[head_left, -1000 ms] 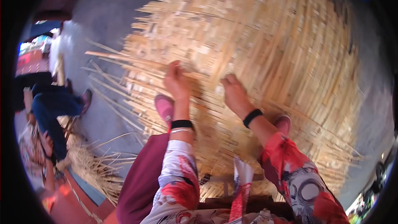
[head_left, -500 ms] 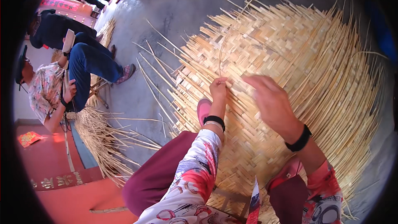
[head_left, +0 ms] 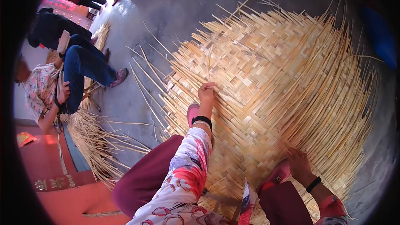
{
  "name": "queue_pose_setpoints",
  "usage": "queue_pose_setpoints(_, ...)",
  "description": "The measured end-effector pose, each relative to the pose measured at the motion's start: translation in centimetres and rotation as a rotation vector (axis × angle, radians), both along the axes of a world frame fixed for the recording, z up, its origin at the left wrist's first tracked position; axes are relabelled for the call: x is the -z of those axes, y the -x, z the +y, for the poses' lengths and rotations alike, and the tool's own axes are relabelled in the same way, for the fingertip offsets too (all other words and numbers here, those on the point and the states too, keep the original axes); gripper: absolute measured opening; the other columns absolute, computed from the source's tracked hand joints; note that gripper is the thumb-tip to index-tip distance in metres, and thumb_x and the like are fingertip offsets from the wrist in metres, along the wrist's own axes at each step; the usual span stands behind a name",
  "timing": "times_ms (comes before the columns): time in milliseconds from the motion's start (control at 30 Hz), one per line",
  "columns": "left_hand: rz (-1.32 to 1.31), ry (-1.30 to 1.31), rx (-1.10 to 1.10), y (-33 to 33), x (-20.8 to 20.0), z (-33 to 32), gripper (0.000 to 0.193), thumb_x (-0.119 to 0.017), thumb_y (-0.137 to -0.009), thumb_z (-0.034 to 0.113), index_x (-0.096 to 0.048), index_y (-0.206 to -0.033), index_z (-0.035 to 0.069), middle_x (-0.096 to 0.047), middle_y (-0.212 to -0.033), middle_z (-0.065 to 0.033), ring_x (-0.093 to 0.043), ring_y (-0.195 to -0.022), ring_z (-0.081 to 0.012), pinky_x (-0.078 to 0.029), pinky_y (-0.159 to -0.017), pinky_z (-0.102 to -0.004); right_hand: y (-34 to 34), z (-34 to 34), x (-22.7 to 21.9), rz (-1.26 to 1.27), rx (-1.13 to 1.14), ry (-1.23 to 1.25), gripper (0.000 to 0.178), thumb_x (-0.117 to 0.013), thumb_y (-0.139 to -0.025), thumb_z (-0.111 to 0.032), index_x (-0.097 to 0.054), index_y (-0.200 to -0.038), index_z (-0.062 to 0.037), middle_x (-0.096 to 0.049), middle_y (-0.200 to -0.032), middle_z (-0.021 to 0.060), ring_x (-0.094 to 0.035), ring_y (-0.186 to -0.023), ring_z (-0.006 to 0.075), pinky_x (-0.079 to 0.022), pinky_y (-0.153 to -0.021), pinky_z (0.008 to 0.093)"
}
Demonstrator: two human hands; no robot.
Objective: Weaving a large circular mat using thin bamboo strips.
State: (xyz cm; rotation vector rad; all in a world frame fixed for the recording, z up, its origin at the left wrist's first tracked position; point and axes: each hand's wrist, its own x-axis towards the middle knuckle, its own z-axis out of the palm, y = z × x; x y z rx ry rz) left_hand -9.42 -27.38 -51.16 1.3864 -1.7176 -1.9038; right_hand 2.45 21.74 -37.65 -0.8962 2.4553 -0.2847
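Note:
A large mat [head_left: 258, 75] of flat, straw-coloured strips lies in front of me, woven in a zigzag pattern, with loose ends fanning out round its edges. At its left part, my left hand [head_left: 206, 93] is closed in a pinch on a strip; the fingertips partly hide the grip. A thin strip [head_left: 209, 60] rises from near those fingers toward the far edge. Lower down, beside my right shoe [head_left: 278, 172], my right hand [head_left: 299, 164] is at the mat with its fingers stretched out, holding nothing that I can see.
To the left, a seated person [head_left: 43, 85] in a flowered shirt and jeans holds something pale. A bundle of loose strips [head_left: 93, 141] lies below them. My left shoe [head_left: 193, 113] rests at the mat. A blue object [head_left: 380, 37] stands at the far right, others at the back left.
My right hand has come down and toward me, from beside the left hand to near my right shoe. The left hand keeps its pinch. The whole view has shifted slightly.

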Motion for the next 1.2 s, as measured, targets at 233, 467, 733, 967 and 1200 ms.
queue_pose_setpoints(233, -0.084, 0.273, 0.505, -2.3, -14.9, 3.1, 0.027, -0.064, -0.083, 0.011, -0.064, -0.106, -0.002, -0.067, -0.095, -0.0120, -0.063, -0.089, -0.0198, -0.048, -0.081, -0.0291, -5.2, 6.2, -3.1, 0.097, 0.411, 0.340, 0.053, -0.049, -0.084, -0.012, -0.044, -0.136, -0.0063, -0.050, -0.132, 0.0196, -0.043, -0.126, 0.0384, -0.029, -0.109, 0.0442)
queue_pose_setpoints(467, 0.484, 0.274, 0.501, -8.4, -42.1, 15.5, 0.023, -0.061, -0.090, 0.014, -0.063, -0.111, 0.004, -0.063, -0.094, -0.0020, -0.056, -0.085, -0.0094, -0.045, -0.074, -0.0252, -21.4, 13.4, -0.5, -0.223, 1.306, 0.830, 0.036, -0.053, -0.090, -0.028, -0.063, -0.106, 0.0031, -0.064, -0.106, 0.0185, -0.060, -0.099, 0.0295, -0.048, -0.085, 0.0386)
queue_pose_setpoints(733, 0.800, 0.485, 1.114, -19.6, -51.9, 26.3, 0.020, -0.058, -0.091, 0.014, -0.059, -0.103, -0.001, -0.062, -0.090, -0.0048, -0.056, -0.089, -0.0111, -0.045, -0.081, -0.0283, -36.6, 20.5, 10.4, 0.486, 0.716, 0.254, 0.051, -0.059, -0.085, -0.050, -0.064, -0.093, 0.0004, -0.065, -0.083, 0.0193, -0.063, -0.072, 0.0322, -0.052, -0.065, 0.0425)
queue_pose_setpoints(967, 0.521, 0.802, 1.648, -30.1, -51.3, 32.7, 0.028, -0.064, -0.084, 0.023, -0.056, -0.101, 0.003, -0.054, -0.106, -0.0126, -0.053, -0.105, -0.0308, -0.038, -0.090, -0.0437, -37.1, 19.6, 2.4, -0.148, 1.098, 0.246, 0.065, -0.054, -0.089, -0.051, -0.055, -0.123, 0.0048, -0.060, -0.116, 0.0271, -0.058, -0.108, 0.0376, -0.047, -0.093, 0.0432)
queue_pose_setpoints(1200, 0.568, 0.869, 1.679, -31.8, -51.1, 36.6, 0.028, -0.066, -0.079, 0.021, -0.055, -0.100, 0.005, -0.050, -0.106, -0.0122, -0.049, -0.107, -0.0322, -0.031, -0.089, -0.0469, -34.3, 20.8, 3.7, -0.540, 1.839, 1.124, 0.049, -0.045, -0.096, -0.028, -0.045, -0.130, 0.0073, -0.057, -0.113, 0.0211, -0.060, -0.090, 0.0298, -0.055, -0.068, 0.0323)
